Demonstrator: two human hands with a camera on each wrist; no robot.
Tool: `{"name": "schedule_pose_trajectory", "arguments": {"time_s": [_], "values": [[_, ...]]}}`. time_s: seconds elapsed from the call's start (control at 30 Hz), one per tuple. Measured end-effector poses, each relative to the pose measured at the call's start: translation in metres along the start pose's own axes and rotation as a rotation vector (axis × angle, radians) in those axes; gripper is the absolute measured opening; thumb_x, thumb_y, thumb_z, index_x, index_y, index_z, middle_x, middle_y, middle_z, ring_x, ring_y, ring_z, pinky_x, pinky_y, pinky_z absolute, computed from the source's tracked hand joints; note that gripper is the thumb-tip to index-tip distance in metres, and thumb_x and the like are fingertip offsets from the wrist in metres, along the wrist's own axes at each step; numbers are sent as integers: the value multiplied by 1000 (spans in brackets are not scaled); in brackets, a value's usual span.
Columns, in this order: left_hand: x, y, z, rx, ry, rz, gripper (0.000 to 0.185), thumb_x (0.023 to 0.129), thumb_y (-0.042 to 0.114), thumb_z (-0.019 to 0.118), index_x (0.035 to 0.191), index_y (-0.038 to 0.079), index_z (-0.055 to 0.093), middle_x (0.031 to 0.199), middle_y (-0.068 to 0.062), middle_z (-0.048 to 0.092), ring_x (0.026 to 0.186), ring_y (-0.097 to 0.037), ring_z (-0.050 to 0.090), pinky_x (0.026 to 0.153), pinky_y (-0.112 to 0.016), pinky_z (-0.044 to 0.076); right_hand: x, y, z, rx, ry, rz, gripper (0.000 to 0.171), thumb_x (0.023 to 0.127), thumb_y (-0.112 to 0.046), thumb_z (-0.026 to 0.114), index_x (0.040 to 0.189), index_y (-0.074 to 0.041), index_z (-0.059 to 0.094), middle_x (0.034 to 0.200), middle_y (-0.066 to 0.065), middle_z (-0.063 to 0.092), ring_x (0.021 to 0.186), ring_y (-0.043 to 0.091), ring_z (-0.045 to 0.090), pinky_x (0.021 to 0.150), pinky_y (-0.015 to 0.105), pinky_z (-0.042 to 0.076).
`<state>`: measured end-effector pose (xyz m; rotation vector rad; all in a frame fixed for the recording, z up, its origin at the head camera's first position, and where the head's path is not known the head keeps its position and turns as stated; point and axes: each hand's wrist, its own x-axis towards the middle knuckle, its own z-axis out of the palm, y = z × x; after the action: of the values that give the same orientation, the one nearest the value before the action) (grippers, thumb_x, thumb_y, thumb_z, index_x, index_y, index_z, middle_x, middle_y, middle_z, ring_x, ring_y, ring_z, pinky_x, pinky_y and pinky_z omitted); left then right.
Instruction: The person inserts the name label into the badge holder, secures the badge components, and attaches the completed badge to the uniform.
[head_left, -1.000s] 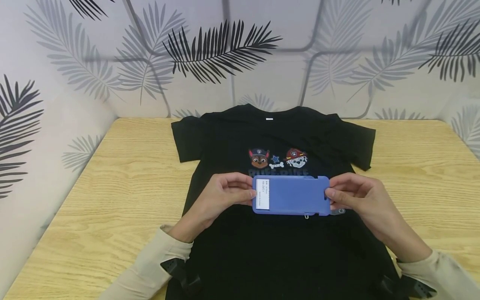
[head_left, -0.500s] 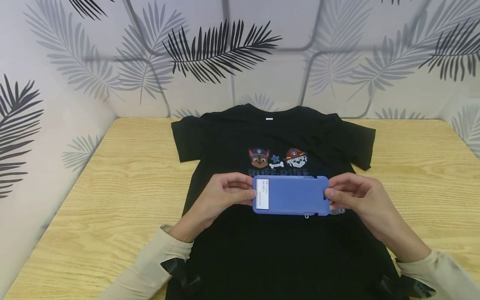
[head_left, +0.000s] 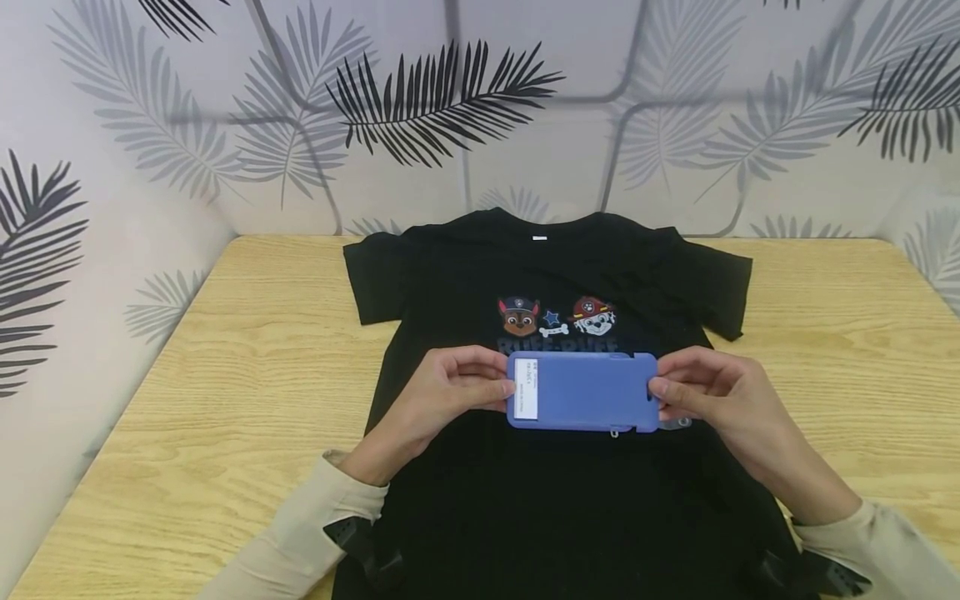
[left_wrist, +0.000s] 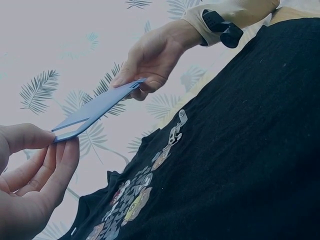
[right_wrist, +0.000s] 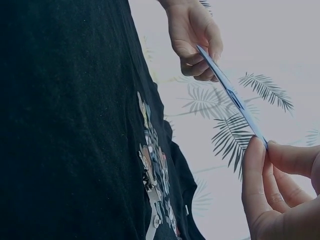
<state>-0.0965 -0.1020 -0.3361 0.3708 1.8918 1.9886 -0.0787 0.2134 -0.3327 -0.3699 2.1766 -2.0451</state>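
Wood table [head_left: 225,375], leaf-print wall [head_left: 540,158] behind — left hand [head_left: 442,390], right hand [head_left: 729,393] pinching blue holder [head_left: 585,392].

flat holder [head_left: 581,392] is solid blue w/ a white label [head_left: 527,389]. tee [head_left: 562,500] is blk w/ a brown, white, red + blue print [head_left: 519,323]. table [head_left: 225,400] = yellowish woodgrain, wall [head_left: 405,196] = pale w/ blk + grey leaf pattern [head_left: 442,112]. sleeves [head_left: 300,525] r beige, wrist gear [head_left: 357,543] blk

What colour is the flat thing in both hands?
The flat thing is blue; the head view shows it best.
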Motion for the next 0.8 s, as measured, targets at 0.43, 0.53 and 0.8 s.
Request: {"name": "schedule_pose_trajectory", "arguments": {"time_s": [0.43, 0.53, 0.8], "values": [[0, 0, 0, 10, -8, 6, 29, 88, -2, 66, 114, -13, 58, 105, -23, 66, 87, -27, 70, 83, -42, 56, -1, 1, 0, -3, -5, 12, 20, 90, 6, 61, 100, -9, 68, 86, 2, 71, 69, 15, 68, 66, 28, 59], [0, 0, 0, 11, -7, 4, 29, 88, -1, 66, 114, -12, 58, 105, -23, 66, 87, -27, 70, 82, -42, 56, -1, 1, 0, -5, -6, 10, 19, 90, 6, 61, 100, -9, 68, 86, 2, 71, 69, 15, 69, 66, 28, 59], [-1, 0, 0, 14, -6, 5, 29, 88, -1, 66, 114, -12, 59, 105, -23, 67, 87, -28, 70, 82, -42, 56, -1, 1, 1, -39, -4, 14, 19, 90, 5, 62, 101, -9, 68, 86, 2, 71, 70, 15, 69, 66, 28, 59]]}}
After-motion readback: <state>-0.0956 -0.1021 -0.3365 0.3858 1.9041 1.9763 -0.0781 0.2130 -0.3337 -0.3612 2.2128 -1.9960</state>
